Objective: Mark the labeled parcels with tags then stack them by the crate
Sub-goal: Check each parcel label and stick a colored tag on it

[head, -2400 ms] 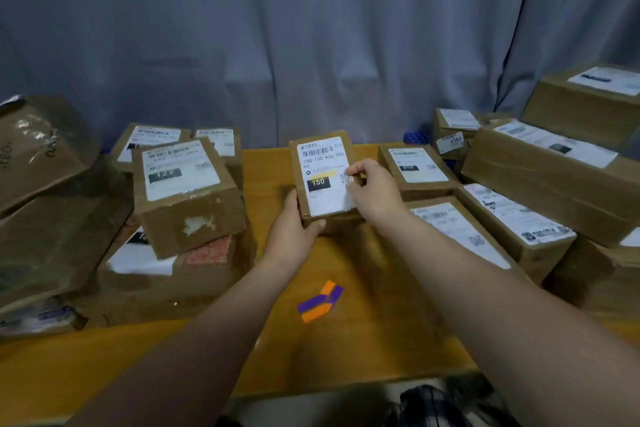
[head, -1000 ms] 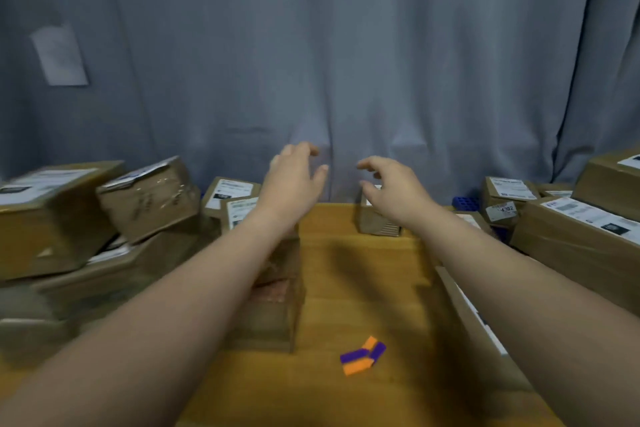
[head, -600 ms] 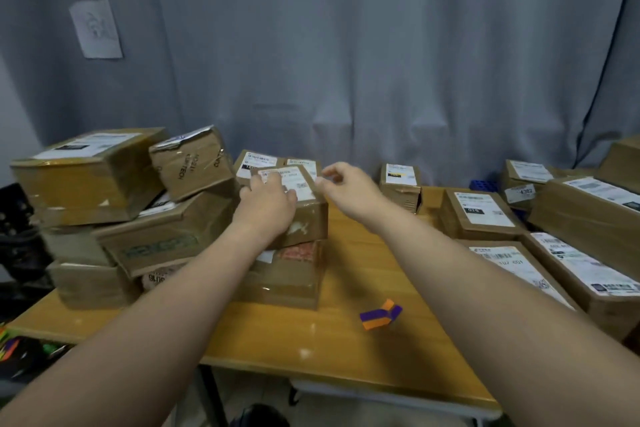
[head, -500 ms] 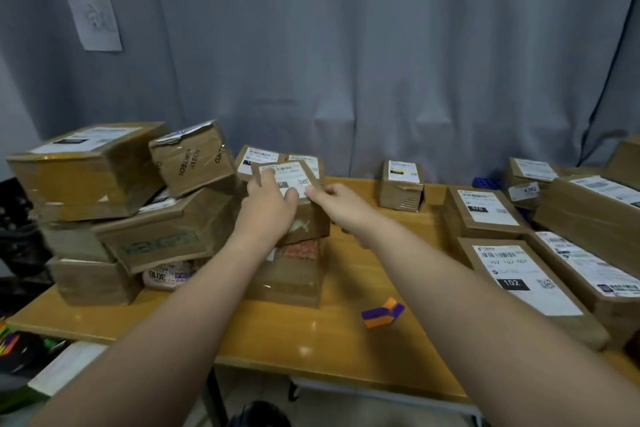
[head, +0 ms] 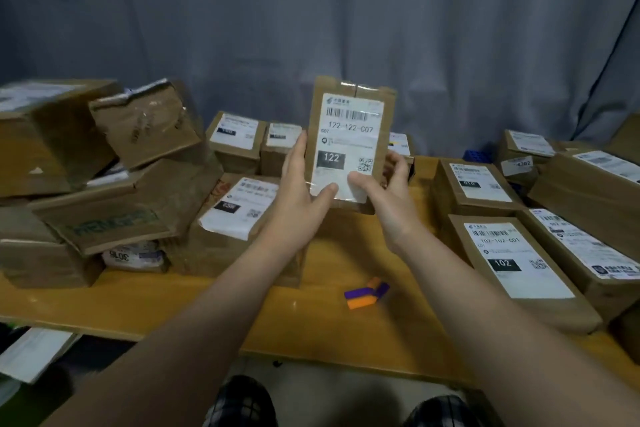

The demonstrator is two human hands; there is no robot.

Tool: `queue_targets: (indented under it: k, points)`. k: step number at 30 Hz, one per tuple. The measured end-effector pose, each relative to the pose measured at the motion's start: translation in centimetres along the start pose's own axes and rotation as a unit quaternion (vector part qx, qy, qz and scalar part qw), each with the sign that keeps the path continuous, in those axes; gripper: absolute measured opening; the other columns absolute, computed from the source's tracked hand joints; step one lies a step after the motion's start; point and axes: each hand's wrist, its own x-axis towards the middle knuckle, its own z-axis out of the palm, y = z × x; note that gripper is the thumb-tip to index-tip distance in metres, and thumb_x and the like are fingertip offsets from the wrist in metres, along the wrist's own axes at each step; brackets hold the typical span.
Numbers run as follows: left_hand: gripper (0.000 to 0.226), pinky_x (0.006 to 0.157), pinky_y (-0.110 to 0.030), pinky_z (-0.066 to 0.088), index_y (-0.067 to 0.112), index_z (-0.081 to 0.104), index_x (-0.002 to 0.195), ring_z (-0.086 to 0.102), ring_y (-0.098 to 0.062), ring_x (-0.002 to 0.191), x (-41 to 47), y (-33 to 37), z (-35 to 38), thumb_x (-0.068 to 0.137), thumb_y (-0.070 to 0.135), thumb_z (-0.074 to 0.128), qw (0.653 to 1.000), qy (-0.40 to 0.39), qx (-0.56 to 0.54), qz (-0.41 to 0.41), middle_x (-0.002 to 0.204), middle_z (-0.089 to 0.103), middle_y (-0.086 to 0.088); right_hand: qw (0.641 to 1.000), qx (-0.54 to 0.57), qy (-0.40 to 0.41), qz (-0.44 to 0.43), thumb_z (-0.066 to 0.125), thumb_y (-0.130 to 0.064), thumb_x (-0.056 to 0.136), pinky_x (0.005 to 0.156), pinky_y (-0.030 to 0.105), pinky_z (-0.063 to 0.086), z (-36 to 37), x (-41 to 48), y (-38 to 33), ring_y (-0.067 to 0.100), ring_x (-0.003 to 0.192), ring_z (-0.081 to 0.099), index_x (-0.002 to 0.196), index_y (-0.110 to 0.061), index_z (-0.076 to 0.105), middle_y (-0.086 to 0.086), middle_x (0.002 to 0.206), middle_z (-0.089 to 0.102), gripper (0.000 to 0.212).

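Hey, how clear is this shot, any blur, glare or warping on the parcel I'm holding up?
Head view: the parcel is in focus and its label reads sharply, "122" legible, with a faint sheen along the label's lower edge. Head view: the boxes at far left are smeared and soft. Head view: lighting is dim and even, with no hard shadows on the parcel.

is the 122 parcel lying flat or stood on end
Upright: the 122 parcel is held up on end. The left hand and right hand grip its lower sides; its label faces the camera, barcode on top.
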Motion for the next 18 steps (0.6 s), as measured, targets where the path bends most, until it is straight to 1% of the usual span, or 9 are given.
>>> queue_targets:
  k: [2,4,5,9,12,14,16,17,18]
  points:
    - [0.083,0.115,-0.030,0.026,0.024,0.012,0.152,0.023,-0.006,0.141,-0.4,-0.4,1.3,0.089,0.009,0.062,1.000,-0.010,-0.015,-0.011,0.155,0.023,0.006,1.000,-0.003,0.019,-0.009,0.065,-0.007,0.086,0.063,0.005,0.045,-1.1,-0.4,0.7,-0.022,0.080,0.054,0.122,-0.027,0.030,-0.012,0.114,0.047,0.054]
    - [0.082,0.116,-0.037,0.028,0.024,0.014,0.152,0.025,-0.007,0.141,-0.6,-0.7,2.4,0.088,0.009,0.063,0.999,-0.019,-0.026,-0.014,0.154,0.026,0.005,0.999,-0.003,0.031,-0.006,0.065,-0.005,0.086,0.062,0.006,0.046,-2.1,-0.7,1.2,-0.023,0.077,0.054,0.121,-0.028,0.029,-0.014,0.112,0.047,0.055]
    - [0.082,0.116,-0.037,0.028,0.023,0.014,0.151,0.025,-0.008,0.141,-0.7,-0.7,2.9,0.088,0.008,0.063,0.999,-0.023,-0.026,-0.014,0.154,0.027,0.005,0.999,-0.003,0.035,-0.002,0.065,-0.006,0.086,0.063,0.007,0.047,-2.6,-0.9,1.4,-0.021,0.079,0.056,0.121,-0.029,0.030,-0.014,0.112,0.047,0.055]
    - [0.082,0.113,-0.026,0.028,0.022,0.012,0.151,0.027,-0.007,0.140,-0.9,-0.9,4.4,0.088,0.006,0.062,0.999,-0.033,-0.036,-0.017,0.152,0.029,0.003,0.998,0.000,0.056,0.008,0.066,-0.006,0.085,0.067,0.009,0.048,-3.6,-1.1,2.0,-0.005,0.090,0.057,0.122,-0.030,0.031,-0.013,0.114,0.049,0.056]
    - [0.081,0.110,-0.020,0.028,0.023,0.013,0.151,0.028,-0.005,0.138,-0.8,-1.4,5.0,0.089,0.007,0.063,0.998,-0.043,-0.043,-0.022,0.152,0.029,0.004,0.998,-0.002,0.066,0.018,0.067,-0.008,0.085,0.070,0.011,0.050,-4.1,-0.9,2.5,-0.002,0.094,0.057,0.123,-0.030,0.033,-0.013,0.113,0.051,0.056]
    - [0.080,0.105,-0.017,0.031,0.024,0.014,0.152,0.032,-0.003,0.133,-0.6,-1.8,5.3,0.089,0.012,0.063,0.997,-0.048,-0.020,-0.050,0.150,0.029,0.007,0.997,-0.009,0.068,0.040,0.068,-0.013,0.085,0.075,0.017,0.053,-4.2,-0.8,3.0,0.003,0.098,0.059,0.129,-0.028,0.035,-0.012,0.113,0.054,0.056]
    - [0.076,0.096,-0.013,0.035,0.024,0.019,0.152,0.039,-0.002,0.121,-0.4,-2.4,5.6,0.090,0.019,0.064,0.995,-0.050,0.020,-0.090,0.141,0.034,0.007,0.994,-0.019,0.074,0.078,0.068,-0.021,0.086,0.084,0.028,0.055,-4.1,-0.7,3.7,0.009,0.101,0.061,0.133,-0.026,0.037,-0.009,0.114,0.058,0.056]
    - [0.072,0.096,-0.016,0.039,0.022,0.024,0.151,0.045,-0.006,0.119,-0.3,-2.8,5.7,0.090,0.021,0.063,0.993,-0.049,0.038,-0.101,0.139,0.038,0.003,0.992,-0.031,0.081,0.095,0.067,-0.025,0.087,0.088,0.033,0.054,-4.1,-0.7,4.2,0.011,0.101,0.062,0.133,-0.026,0.039,-0.007,0.114,0.060,0.053]
    - [0.067,0.098,-0.023,0.043,0.020,0.029,0.149,0.049,-0.011,0.118,-0.3,-3.1,5.9,0.091,0.021,0.063,0.992,-0.051,0.049,-0.108,0.138,0.042,0.000,0.989,-0.044,0.095,0.108,0.065,-0.028,0.089,0.089,0.036,0.054,-4.1,-0.7,4.8,0.012,0.101,0.062,0.132,-0.025,0.041,-0.005,0.115,0.061,0.050]
